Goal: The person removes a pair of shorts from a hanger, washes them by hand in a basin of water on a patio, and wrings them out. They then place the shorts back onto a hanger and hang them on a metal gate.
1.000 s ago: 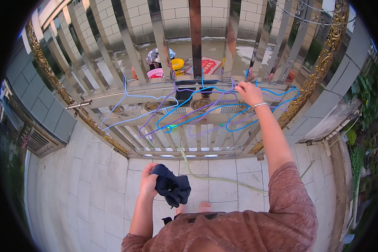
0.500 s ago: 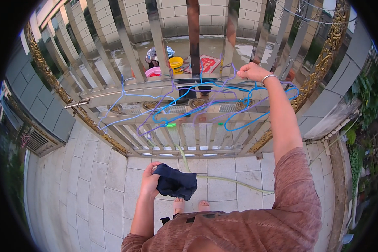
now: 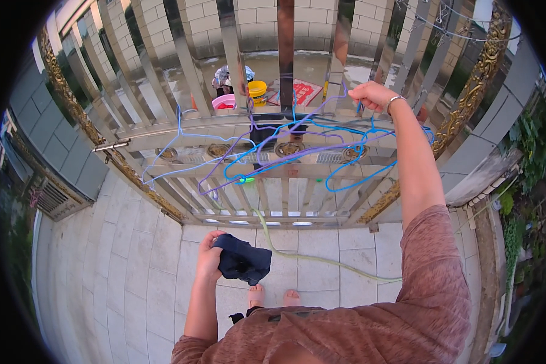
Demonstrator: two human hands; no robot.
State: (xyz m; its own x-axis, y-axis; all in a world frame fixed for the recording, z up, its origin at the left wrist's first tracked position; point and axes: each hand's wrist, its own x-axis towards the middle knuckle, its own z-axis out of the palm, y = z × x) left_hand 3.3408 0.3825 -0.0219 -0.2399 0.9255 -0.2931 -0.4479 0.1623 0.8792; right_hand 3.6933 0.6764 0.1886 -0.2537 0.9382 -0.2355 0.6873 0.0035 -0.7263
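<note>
My left hand [image 3: 208, 257] is closed on a bunched piece of dark navy cloth [image 3: 246, 259], held low over the paving; its folds hide what kind of garment it is. Out at the gate [image 3: 164, 136], the fingers of my right hand [image 3: 375, 97] pinch a purple hanger [image 3: 317, 114] near its hook. That hanger slants down to the left across others on the gate's rail. A light blue hanger [image 3: 181, 134] hangs at the left. Bright blue hangers [image 3: 329, 182] and a second purple one overlap in the middle.
Behind the bars stand a yellow bucket [image 3: 256, 89], a pink basin [image 3: 224, 102] and a red-and-white board [image 3: 303, 92]. A pale green hose [image 3: 321, 259] runs over the paving [image 3: 139, 273]. Plants [image 3: 522, 242] grow along the right edge.
My right hand has lifted slightly, and the purple hanger has risen and tilted with it. The left hand has shifted a little left with the dark cloth.
</note>
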